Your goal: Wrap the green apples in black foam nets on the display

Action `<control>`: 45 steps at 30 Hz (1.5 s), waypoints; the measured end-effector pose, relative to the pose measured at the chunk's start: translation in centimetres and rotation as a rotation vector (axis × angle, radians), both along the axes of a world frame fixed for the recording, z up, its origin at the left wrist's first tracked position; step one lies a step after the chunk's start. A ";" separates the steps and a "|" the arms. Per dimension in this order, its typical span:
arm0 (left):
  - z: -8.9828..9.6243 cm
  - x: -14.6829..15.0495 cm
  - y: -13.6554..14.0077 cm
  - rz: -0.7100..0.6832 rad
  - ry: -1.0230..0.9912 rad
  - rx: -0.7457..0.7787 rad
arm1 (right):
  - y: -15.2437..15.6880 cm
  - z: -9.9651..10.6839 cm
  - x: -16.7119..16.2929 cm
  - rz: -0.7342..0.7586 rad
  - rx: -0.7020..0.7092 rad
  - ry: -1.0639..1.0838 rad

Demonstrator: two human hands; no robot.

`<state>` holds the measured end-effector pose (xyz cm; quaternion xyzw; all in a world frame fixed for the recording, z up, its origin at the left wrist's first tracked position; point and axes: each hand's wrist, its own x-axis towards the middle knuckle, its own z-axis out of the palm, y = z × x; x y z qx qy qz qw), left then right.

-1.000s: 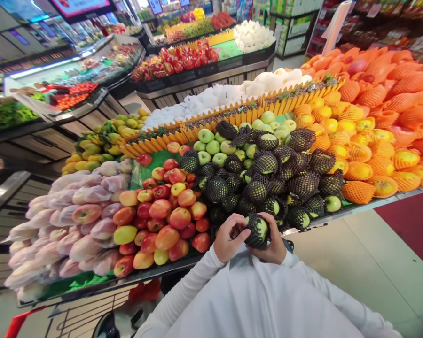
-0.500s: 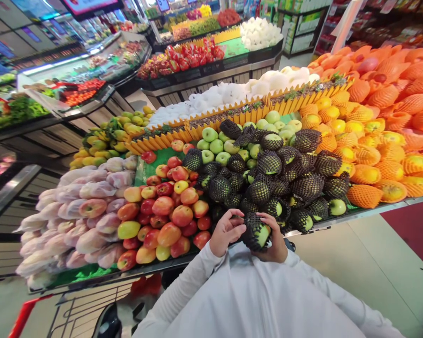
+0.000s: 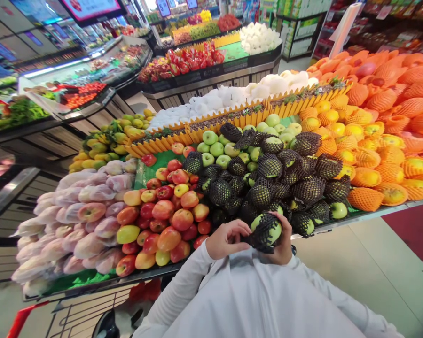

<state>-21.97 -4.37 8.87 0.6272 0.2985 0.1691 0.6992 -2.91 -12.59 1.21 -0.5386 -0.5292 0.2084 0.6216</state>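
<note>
A green apple (image 3: 275, 228) in a black foam net (image 3: 262, 234) is held close to my body at the front edge of the fruit stand. My right hand (image 3: 285, 241) wraps round its right side, fingers curled over the top. From the left, my left hand (image 3: 229, 238) has its thumb and fingers bent together at the net's edge. Pale green skin shows through the net's openings. Just beyond my hands lies a heap of black-netted green apples (image 3: 268, 165), with bare green apples (image 3: 216, 148) behind them.
Red apples (image 3: 169, 237) and wrapped pinkish fruit (image 3: 91, 210) fill the stand's left. Orange-netted yellow fruit (image 3: 368, 176) lies right. A yellow picket divider (image 3: 239, 117) runs behind. A wire shopping cart (image 3: 81, 312) stands at lower left, below the stand's edge.
The netted apple has turned and moved slightly right and up in my right hand, showing more green skin. My left hand has moved slightly down, its fingers closer together.
</note>
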 end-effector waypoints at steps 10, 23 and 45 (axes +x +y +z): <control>0.8 0.8 0.3 -0.129 0.027 0.335 | 0.3 -1.3 0.3 0.331 -0.290 0.410; -2.0 0.7 -0.5 0.169 -0.051 0.309 | 0.2 -1.9 -0.4 0.300 -0.298 0.597; -3.2 0.6 17.3 0.786 0.246 0.603 | 0.5 -0.5 -1.2 0.422 -0.264 0.550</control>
